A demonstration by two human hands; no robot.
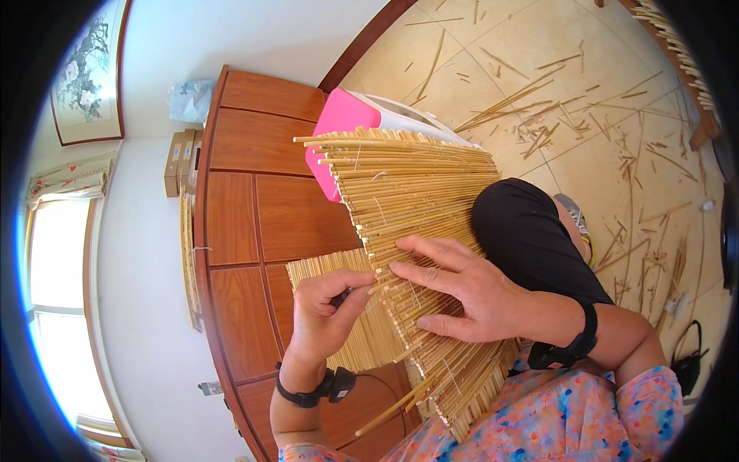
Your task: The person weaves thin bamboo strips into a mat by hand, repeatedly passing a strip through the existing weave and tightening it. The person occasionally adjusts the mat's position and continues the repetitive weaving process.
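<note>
A mat of pale straw-coloured reed stalks [416, 189], bound side by side with thin thread, lies across my lap and knee. At its left edge, my left hand [327, 308] is closed with thumb and forefinger pinched by the cut stalk ends; what sits in the pinch is too small to make out. My right hand [469, 289] rests on top of the mat with fingers spread, pressing on the stalks. Near my body some stalks stick out past the edge. Behind my left hand is a second reed mat [366, 331].
A brown wooden cabinet [231, 215] stands along the left. Beyond the mat is a pink and white box [350, 115]. Loose stalks [539, 131] litter the tiled floor on the right. A wooden frame edge [685, 61] with stalks shows at far right.
</note>
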